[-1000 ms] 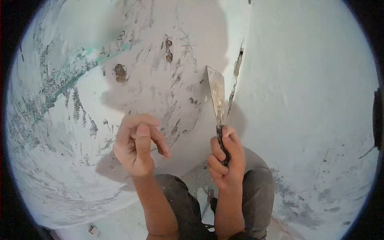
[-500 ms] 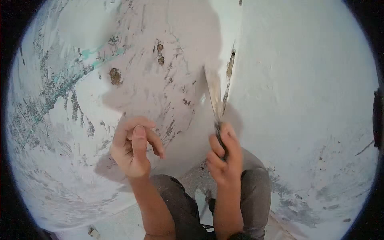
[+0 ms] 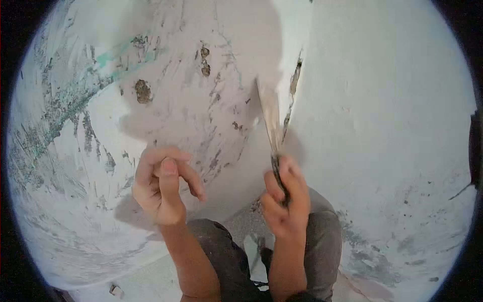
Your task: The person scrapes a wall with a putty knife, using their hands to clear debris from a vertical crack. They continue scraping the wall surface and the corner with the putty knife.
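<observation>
Biggest thing in view: the left-hand wall (image 3: 166,90), white and heavily scored, with grey scratches, streaks of green along its far left and a brown gouge (image 3: 143,91) up high. A broad shadow lies across its middle. Meeting it at the corner is the right-hand wall (image 3: 382,126), far cleaner, with scuffing only low down. A dark crack (image 3: 295,70) runs along the corner where the two join.

Down at the bottom edge are the person's grey trousers (image 3: 324,241), knees bent, close to the corner.

Now the hands. The right hand (image 3: 284,201) is wrapped tight around the dark handle of a scraper (image 3: 270,118), fingers closed all the way round. The scraper stands nearly upright, its blade up in the corner just left of the crack, and it shows blurred; whether its edge touches the plaster I cannot tell.

The left hand (image 3: 158,189) hovers in front of the left-hand wall, well apart from the scraper, fingers curled in loosely with the thumb raised against them, and nothing visible inside.

Smallest of all, a chip (image 3: 116,290) of debris lies on the floor, bottom left.
</observation>
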Demonstrator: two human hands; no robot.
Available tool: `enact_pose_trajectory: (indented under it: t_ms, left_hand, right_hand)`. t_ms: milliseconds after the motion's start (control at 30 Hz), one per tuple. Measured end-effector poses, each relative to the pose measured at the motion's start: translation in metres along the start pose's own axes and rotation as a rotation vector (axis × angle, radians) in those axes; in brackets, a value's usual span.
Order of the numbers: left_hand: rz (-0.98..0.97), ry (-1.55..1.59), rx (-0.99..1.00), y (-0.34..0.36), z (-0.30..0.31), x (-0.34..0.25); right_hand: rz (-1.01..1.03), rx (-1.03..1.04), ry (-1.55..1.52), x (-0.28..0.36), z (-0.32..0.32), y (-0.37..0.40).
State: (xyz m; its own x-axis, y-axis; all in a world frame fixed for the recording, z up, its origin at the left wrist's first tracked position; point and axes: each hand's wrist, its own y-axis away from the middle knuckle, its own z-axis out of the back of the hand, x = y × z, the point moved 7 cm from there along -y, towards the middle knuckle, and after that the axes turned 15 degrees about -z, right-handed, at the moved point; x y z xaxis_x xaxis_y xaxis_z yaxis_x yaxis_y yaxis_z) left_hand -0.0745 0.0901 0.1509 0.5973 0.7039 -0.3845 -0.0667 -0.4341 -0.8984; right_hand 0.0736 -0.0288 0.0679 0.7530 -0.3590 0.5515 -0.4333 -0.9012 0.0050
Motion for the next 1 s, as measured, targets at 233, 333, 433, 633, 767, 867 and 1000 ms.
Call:
enact_pose_trajectory:
  t_ms: [233, 333, 433, 633, 767, 867, 1000]
  left_hand:
    - [-0.063, -0.082, 0.040, -0.003, 0.006, -0.006]
    - [-0.025, 0.002, -0.003, -0.004, 0.010, -0.001]
    - [0.028, -0.030, 0.066, 0.001, 0.002, 0.002]
    - [0.186, -0.192, 0.274, 0.007, -0.020, 0.007]
    - [-0.021, -0.330, 0.431, -0.004, -0.024, 0.000]
    - [0.012, -0.309, 0.404, -0.004, -0.029, -0.005]
    - [0.113, -0.348, 0.590, 0.007, -0.025, 0.003]
  right_hand:
    - [0.204, 0.127, -0.004, 0.064, -0.043, 0.003]
    - [0.412, 0.045, 0.181, 0.055, -0.015, 0.030]
    - [0.464, -0.139, 0.281, 0.032, 0.028, 0.046]
    - [0.218, -0.308, 0.714, 0.027, 0.033, 0.057]
    - [0.362, -0.237, 1.032, 0.042, 0.020, 0.078]
    - [0.197, -0.199, 1.155, 0.040, 0.015, 0.091]
    - [0.156, -0.177, 1.125, 0.042, -0.005, 0.098]
